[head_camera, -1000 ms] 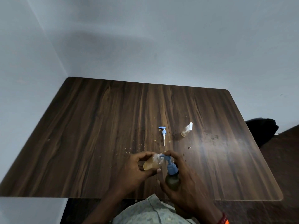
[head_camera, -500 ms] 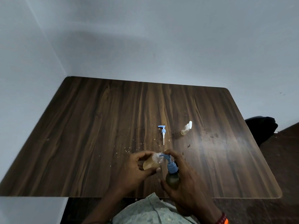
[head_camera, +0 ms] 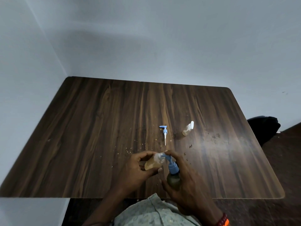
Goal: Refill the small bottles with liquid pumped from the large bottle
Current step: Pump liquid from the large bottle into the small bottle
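1. Small bottle (head_camera: 153, 163), clear plastic with amber liquid in its lower part, is held tilted near the front edge of the table (head_camera: 81, 144), its open mouth up against the blue spout of the pump (head_camera: 171, 163).
2. Left hand (head_camera: 138, 170) grasps this small bottle, fingers and thumb curled around its body.
3. Just right of the small bottle stands the large bottle (head_camera: 174, 181), dark olive, with the blue pump screwed on top. Right hand (head_camera: 187, 181) wraps around the large bottle, and one finger reaches up over the pump head; whether it is pressing down at this instant cannot be told.
4. Beyond the small bottle, toward the middle of the table, lies a loose pump (head_camera: 164, 133) with a blue head and white tube, most likely the one that belongs on the bottle being filled.
5. Farther back and to the right of the small bottle lies a second small bottle (head_camera: 188, 128) on its side, with a white top and a little amber liquid.
6. Crumbs and smudges are scattered on the table around the small bottle.
7. Progress, as a judgement: filling of the first small bottle appears underway, roughly part full. Left to do: finish pumping, refit the loose pump, then deal with the second small bottle, which looks low.
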The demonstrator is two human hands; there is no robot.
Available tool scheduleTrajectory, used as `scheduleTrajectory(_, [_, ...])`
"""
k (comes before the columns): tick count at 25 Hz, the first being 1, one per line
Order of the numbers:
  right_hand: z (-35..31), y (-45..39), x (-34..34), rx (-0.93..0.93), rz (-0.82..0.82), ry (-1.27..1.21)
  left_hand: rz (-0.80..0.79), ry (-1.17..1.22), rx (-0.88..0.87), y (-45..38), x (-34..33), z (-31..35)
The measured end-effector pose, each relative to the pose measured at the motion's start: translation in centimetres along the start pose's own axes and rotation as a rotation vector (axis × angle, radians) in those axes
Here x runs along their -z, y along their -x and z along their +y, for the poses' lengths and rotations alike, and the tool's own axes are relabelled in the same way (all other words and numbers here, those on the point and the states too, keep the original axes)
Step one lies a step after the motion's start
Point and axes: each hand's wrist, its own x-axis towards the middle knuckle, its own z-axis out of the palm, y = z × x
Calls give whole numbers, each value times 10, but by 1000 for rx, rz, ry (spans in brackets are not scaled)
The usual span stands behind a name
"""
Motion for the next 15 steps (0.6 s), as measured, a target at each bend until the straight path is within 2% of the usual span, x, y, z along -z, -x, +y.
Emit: scheduleTrajectory(15, [4,4,2,31,-58,2,-26,-9,31,1,-3,-4])
